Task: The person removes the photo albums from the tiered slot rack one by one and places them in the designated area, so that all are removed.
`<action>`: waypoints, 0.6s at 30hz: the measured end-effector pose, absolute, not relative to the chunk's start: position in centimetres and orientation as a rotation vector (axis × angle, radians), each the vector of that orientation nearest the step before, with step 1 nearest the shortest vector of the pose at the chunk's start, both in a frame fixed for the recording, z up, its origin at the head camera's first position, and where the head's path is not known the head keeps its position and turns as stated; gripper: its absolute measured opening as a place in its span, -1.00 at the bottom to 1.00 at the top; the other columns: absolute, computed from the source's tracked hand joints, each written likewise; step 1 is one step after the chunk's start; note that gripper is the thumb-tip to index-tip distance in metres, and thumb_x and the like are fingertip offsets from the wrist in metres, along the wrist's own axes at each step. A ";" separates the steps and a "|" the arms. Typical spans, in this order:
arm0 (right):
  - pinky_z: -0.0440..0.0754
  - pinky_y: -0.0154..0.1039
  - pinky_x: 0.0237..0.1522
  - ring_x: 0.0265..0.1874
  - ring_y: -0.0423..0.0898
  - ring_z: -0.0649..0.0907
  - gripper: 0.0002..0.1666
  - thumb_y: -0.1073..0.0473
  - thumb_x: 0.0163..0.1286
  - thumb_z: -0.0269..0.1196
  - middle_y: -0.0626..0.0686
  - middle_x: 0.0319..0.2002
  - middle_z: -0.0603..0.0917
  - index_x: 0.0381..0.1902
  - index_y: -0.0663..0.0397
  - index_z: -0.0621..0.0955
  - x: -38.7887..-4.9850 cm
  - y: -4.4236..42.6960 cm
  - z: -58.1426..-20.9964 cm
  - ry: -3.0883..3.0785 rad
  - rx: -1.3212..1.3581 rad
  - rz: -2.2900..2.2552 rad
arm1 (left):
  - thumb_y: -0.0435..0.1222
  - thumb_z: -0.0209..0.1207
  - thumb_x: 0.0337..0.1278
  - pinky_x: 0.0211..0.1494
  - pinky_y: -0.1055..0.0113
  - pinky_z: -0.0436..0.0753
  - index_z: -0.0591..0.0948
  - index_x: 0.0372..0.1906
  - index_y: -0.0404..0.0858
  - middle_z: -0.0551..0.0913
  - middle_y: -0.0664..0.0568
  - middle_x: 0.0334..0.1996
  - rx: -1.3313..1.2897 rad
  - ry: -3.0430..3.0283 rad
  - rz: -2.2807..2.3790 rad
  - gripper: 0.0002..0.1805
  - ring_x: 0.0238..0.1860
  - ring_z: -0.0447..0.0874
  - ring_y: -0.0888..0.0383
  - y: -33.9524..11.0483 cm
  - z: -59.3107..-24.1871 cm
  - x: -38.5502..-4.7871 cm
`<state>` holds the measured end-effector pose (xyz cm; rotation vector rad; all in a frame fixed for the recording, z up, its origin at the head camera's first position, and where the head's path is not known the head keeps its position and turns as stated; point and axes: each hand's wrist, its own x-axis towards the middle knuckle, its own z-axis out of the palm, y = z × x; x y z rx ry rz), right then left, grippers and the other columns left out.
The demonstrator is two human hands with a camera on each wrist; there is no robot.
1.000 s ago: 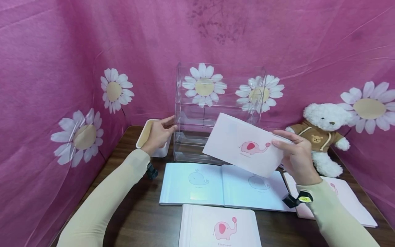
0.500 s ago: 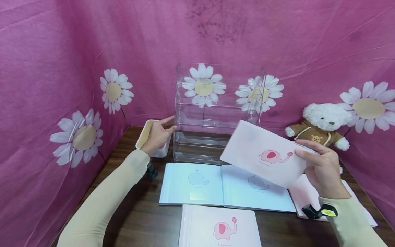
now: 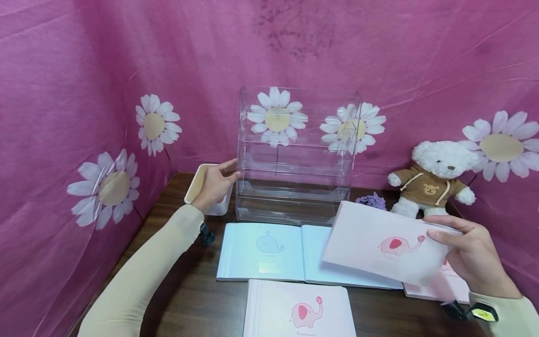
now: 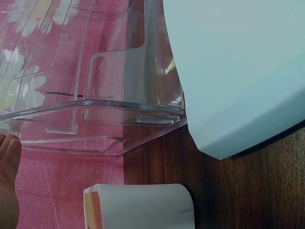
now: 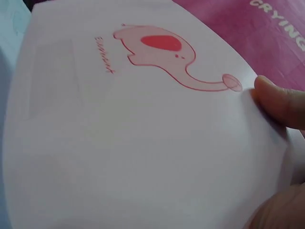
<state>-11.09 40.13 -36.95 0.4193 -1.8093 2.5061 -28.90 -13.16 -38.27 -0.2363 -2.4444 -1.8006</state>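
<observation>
My right hand (image 3: 476, 255) pinches a thin pink book (image 3: 379, 234) by its right edge, thumb on the cover. A red elephant with a ball is drawn on that cover. The held book is tilted above the right part of an open pale-blue book with whale drawings (image 3: 269, 262). In the right wrist view the pink book (image 5: 119, 157) fills most of the frame. My left hand (image 3: 214, 185) touches the left side of a clear tiered acrylic rack (image 3: 290, 182) with extended fingers. The left wrist view shows its fingertips at the rack's side panel (image 4: 95, 124).
A white container (image 3: 219, 208) stands left of the rack, partly behind my left hand. Another pink elephant book (image 3: 269, 306) lies at the table's front. A further pink book (image 3: 421, 290) lies at the right, near a white teddy bear (image 3: 444, 159) and a purple item (image 3: 371, 200).
My right hand has carried the pink book right and downward, away from the rack's front, uncovering the purple item. My left hand stays at the rack's side.
</observation>
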 end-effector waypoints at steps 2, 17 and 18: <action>0.84 -0.18 -0.28 -0.21 -0.03 0.84 -0.36 0.72 0.39 -0.20 0.15 -0.14 0.84 0.04 0.27 0.71 -10.8 40.8 -37.4 -1.845 0.424 2.509 | -0.38 0.23 0.35 0.38 0.12 0.60 0.43 0.46 -0.23 0.58 -0.19 0.33 -0.233 -2.444 -1.797 -0.41 0.33 0.60 -0.05 -13.2 -38.3 -29.0; 0.83 -0.03 -0.11 -0.07 0.02 0.81 -0.29 0.58 0.53 -0.26 0.06 -0.01 0.82 0.16 -0.05 0.70 -9.0 46.5 -40.5 -2.219 0.405 2.764 | -0.31 0.24 0.37 0.39 0.09 0.59 0.41 0.48 -0.17 0.57 -0.13 0.36 -0.207 -2.502 -1.742 -0.39 0.35 0.59 -0.04 -13.3 -37.9 -28.7; 0.82 0.00 -0.09 -0.06 0.03 0.81 -0.28 0.57 0.54 -0.27 0.06 0.00 0.81 0.17 -0.08 0.69 -8.9 46.7 -40.7 -2.227 0.409 2.812 | -0.31 0.25 0.37 0.39 0.09 0.60 0.42 0.48 -0.17 0.57 -0.14 0.36 -0.207 -2.500 -1.745 -0.39 0.34 0.60 -0.03 -13.2 -37.9 -28.7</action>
